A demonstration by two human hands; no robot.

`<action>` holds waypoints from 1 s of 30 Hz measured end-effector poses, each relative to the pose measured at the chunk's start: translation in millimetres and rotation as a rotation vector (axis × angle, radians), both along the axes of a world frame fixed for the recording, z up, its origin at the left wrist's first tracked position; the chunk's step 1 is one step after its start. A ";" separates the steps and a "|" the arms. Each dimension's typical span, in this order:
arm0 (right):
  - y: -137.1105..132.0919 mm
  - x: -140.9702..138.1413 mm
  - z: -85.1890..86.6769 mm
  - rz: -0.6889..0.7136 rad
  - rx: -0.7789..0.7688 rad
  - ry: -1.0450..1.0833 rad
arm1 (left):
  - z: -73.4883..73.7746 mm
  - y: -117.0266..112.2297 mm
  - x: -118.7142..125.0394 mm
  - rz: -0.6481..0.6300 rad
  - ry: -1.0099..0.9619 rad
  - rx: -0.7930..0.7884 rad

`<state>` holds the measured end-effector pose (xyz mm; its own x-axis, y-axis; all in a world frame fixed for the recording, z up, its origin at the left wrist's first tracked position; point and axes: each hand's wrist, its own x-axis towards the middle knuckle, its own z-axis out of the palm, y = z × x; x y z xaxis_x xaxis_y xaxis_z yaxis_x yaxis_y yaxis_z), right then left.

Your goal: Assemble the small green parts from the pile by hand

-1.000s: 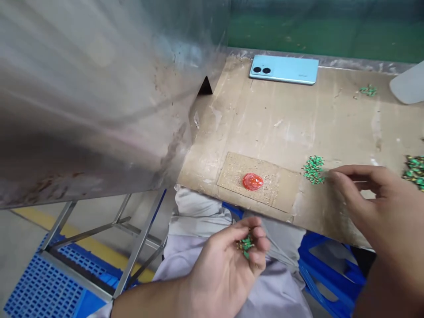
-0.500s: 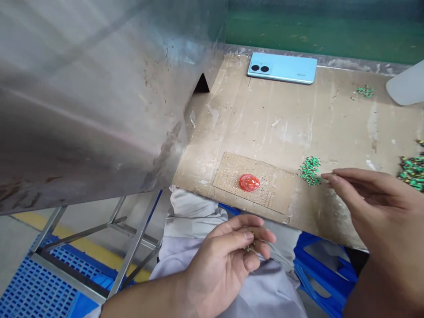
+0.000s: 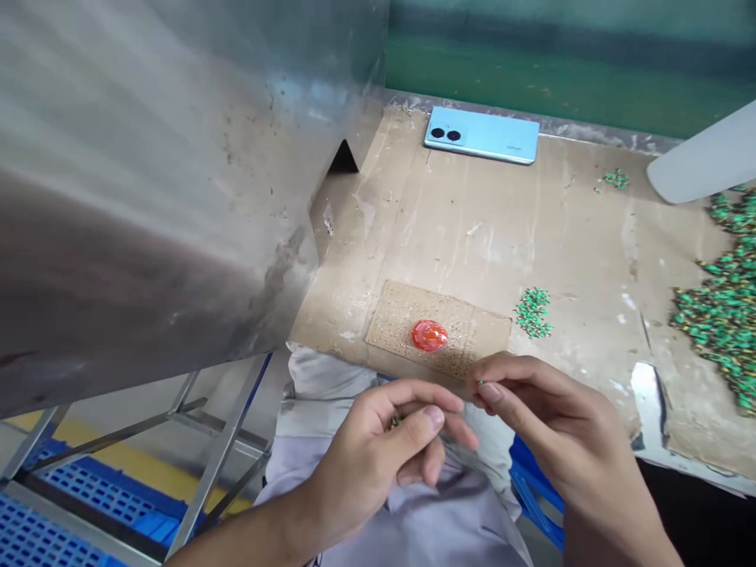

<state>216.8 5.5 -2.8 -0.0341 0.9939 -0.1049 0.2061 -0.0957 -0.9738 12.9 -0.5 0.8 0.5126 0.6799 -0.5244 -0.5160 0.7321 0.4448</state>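
Observation:
My right hand (image 3: 549, 409) pinches a tiny green piece (image 3: 480, 383) between thumb and forefinger, just off the table's front edge. Opposite it, my left hand (image 3: 378, 457) is curled palm-up over my lap, with several small yellowish-dark pieces (image 3: 395, 421) partly hidden behind its thumb. Between and beyond the hands, a glossy red-orange oval blob (image 3: 429, 335) sits on a thin brown board (image 3: 402, 303) speckled with small holes or dots. A small heap of green pieces (image 3: 532, 313) lies to the right of that board.
A large pile of green, yellow and dark pieces (image 3: 724, 303) spreads at the right. Behind lie a light-blue phone (image 3: 481, 138), a few green bits (image 3: 616, 179) and a white container (image 3: 702, 161). A big metal housing (image 3: 177, 197) borders the cardboard-covered table (image 3: 472, 213) on the left.
My right hand has moved from beside the small green heap back toward my left hand, a green piece now showing in its pinch. My left hand has turned slightly and shifted left. The view has shifted right.

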 end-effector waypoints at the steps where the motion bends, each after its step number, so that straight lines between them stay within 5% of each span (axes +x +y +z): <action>1: -0.6 -2.4 0.5 0.024 0.006 -0.014 | -1.0 1.0 -1.6 -0.024 0.019 0.024; 5: -2.1 -11.4 1.5 0.134 0.112 -0.049 | 0.4 3.5 -7.9 -0.144 0.123 0.104; 11: -1.9 -9.8 3.4 0.341 0.364 -0.266 | 7.0 5.8 -14.2 -0.297 0.535 0.387; 18: 2.4 -3.4 6.5 0.503 0.313 -0.234 | 13.3 13.4 -21.6 -0.411 0.630 0.549; 23: 9.2 -6.4 6.3 0.477 0.292 -0.212 | 11.4 14.5 -22.7 -0.302 0.477 0.394; 27: 18.3 -8.5 -2.4 0.240 0.338 -0.333 | 2.9 11.3 -25.6 -0.087 0.011 0.031; 30: 24.3 -11.3 -9.7 0.119 0.380 -0.468 | -1.0 9.7 -29.7 -0.016 -0.133 -0.095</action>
